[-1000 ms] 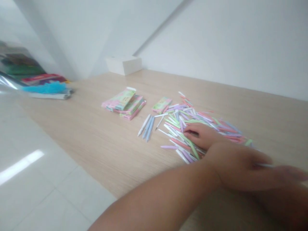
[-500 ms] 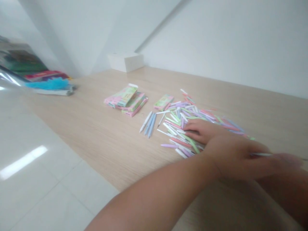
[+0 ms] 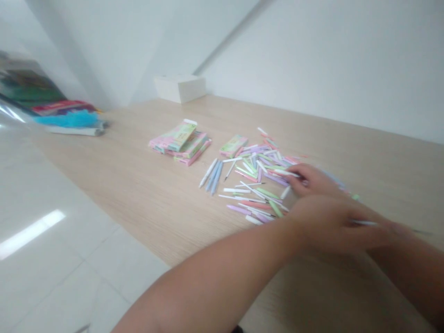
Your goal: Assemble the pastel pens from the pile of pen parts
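Monitor: State the right grip.

Operator: By head camera, I see the right hand at the near right part of the heap of pens. Thumb and fingers are pinching a white pen, which extends to the left from the fingertips.

Monitor: State the left grip.

Operator: The left hand is nearer the camera than the right hand and overlaps the right forearm in view. I cannot tell whether they touch. Its blurred fingers are closed around a thin stick, which points to the right.

Monitor: Locate the loose pens.

Operator: They spread left of the right hand and beyond it, in white, purple, green, orange and blue. On the near side, thin white sticks lie among them. A purple pen lies at the near left edge.

Monitor: Locate remaining items.

Operator: Farther left of the right hand, three pens lie side by side, one white and two blue. Beyond these is a flat box, beside the heap. Left of that box is a stack of flat boxes. Well beyond both hands, a white box rests on the table.
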{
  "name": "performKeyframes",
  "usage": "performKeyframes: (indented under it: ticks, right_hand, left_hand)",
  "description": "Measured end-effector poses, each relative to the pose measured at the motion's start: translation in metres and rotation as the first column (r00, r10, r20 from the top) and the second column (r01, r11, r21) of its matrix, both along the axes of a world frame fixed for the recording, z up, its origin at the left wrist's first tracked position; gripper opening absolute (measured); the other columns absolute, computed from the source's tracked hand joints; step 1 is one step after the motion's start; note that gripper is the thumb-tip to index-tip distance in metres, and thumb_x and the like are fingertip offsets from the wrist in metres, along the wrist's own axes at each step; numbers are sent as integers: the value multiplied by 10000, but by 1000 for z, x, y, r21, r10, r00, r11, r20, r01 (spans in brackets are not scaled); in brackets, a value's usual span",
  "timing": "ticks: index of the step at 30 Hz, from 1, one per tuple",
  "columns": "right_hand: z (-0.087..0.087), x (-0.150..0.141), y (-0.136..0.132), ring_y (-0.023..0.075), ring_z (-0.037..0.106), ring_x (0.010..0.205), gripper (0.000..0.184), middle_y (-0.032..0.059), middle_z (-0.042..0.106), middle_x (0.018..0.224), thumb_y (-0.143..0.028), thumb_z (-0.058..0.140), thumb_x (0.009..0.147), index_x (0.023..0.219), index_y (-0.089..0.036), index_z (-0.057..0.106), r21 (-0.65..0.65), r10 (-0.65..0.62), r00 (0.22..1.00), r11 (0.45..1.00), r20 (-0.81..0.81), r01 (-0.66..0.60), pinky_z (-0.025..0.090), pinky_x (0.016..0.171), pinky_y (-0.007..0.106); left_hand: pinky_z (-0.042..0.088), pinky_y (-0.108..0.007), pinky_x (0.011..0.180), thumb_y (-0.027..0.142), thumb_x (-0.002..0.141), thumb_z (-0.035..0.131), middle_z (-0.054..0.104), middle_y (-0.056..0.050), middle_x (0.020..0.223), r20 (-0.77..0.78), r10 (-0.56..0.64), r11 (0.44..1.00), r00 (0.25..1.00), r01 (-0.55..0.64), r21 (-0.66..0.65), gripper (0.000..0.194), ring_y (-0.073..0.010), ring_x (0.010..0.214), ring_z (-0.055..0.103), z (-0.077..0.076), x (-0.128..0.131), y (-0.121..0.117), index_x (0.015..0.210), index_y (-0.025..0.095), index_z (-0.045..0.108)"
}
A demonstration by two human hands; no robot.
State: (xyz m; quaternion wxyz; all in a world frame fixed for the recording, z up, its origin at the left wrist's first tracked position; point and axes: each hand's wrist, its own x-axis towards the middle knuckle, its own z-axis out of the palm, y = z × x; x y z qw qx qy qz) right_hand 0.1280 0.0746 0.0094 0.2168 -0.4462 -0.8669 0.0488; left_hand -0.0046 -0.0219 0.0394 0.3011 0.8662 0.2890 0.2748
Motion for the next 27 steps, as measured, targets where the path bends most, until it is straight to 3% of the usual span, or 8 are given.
performKeyframes:
  ticks: [3, 5, 7, 10, 12, 15, 21, 27]
  right_hand:
    - [2, 40, -31, 281, 706, 882, 374, 111, 759, 1041, -514, 628, 902, 1078, -194, 710, -134, -203, 946, 976, -253, 174, 578, 750, 404]
    - [0, 68, -62, 277, 710, 867, 316, 100, 764, 999, -501, 669, 892, 1060, -237, 707, -270, -310, 876, 938, -369, 218, 576, 705, 375]
    - [-3, 92, -99, 273, 702, 790, 237, 83, 757, 901, -488, 688, 884, 975, -270, 705, -303, -449, 763, 891, -466, 339, 563, 625, 360]
    - [-8, 110, -149, 256, 646, 617, 188, 55, 696, 710, -487, 666, 889, 904, -302, 699, -392, -559, 638, 828, -530, 401, 527, 502, 365]
    - [-9, 113, -172, 244, 617, 566, 188, 44, 674, 657, -491, 679, 869, 881, -304, 699, -431, -604, 603, 796, -521, 425, 514, 473, 362]
    - [-10, 113, -186, 219, 597, 543, 191, 27, 653, 619, -473, 684, 860, 869, -282, 693, -427, -627, 623, 777, -467, 462, 490, 464, 335]
    - [-13, 120, -184, 189, 610, 629, 176, 10, 669, 740, -404, 688, 880, 982, -261, 683, -256, -506, 698, 862, -506, 438, 500, 550, 306]
    - [-17, 120, -187, 177, 630, 654, 177, 21, 694, 811, -385, 665, 927, 1043, -252, 673, -192, -437, 765, 899, -474, 394, 517, 575, 292]
  left_hand:
    - [419, -311, 656, 689, 958, 466, 727, -32, 811, -3, -71, 997, 998, 71, -12, 563, -169, 735, 624, -6, 1, 8, 833, 219, 751]
    - [400, -296, 667, 701, 970, 415, 711, -29, 790, -14, -110, 994, 994, 110, 20, 602, -165, 743, 618, -8, 0, 11, 790, 220, 728]
    - [380, -280, 667, 668, 997, 382, 707, -9, 772, -25, -137, 990, 990, 138, 32, 585, -154, 743, 618, -8, 0, 11, 813, 233, 727]
    - [331, -287, 634, 747, 957, 360, 678, -14, 706, -130, -66, 996, 989, 73, 49, 664, -158, 683, 583, -11, 1, 10, 756, 216, 704]
    - [297, -297, 616, 778, 938, 346, 661, -32, 688, -172, 14, 988, 985, 13, 155, 706, -161, 663, 557, -15, 2, 10, 697, 198, 670]
    - [272, -302, 590, 767, 956, 294, 637, -38, 650, -204, 52, 977, 978, -7, 215, 732, -156, 628, 531, -20, 3, 11, 669, 195, 650]
    - [294, -280, 564, 724, 981, 315, 618, -28, 590, -204, 64, 982, 977, -26, 185, 703, -147, 584, 547, -23, 1, 13, 678, 190, 657]
    - [324, -272, 563, 681, 994, 341, 651, -36, 605, -246, 77, 979, 966, -26, 203, 665, -157, 588, 587, -25, 4, 13, 700, 187, 676]
